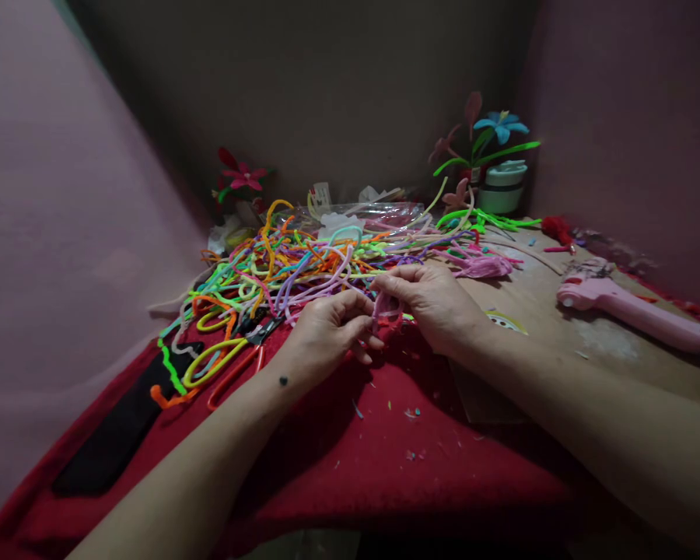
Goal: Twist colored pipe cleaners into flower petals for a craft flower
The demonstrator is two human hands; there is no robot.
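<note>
My left hand [332,325] and my right hand [435,302] meet over the front of the table. Between their fingertips is a pink pipe cleaner [386,306], bent into a small loop; both hands pinch it, and fingers hide part of it. Just beyond my hands lies a tangled heap of pipe cleaners [303,260] in many colours. Left of my left hand, partly under loose stems, are yellow-handled scissors [215,365], with an orange-red handle [233,379] next to them.
A pink glue gun [624,305] lies on cardboard [540,292] at the right. The red cloth [385,474] carries small scraps. At the left is a flat black object [120,432]. Behind stand a blue flower [502,126], a pale lidded container [502,187] and a pink-red flower [245,176].
</note>
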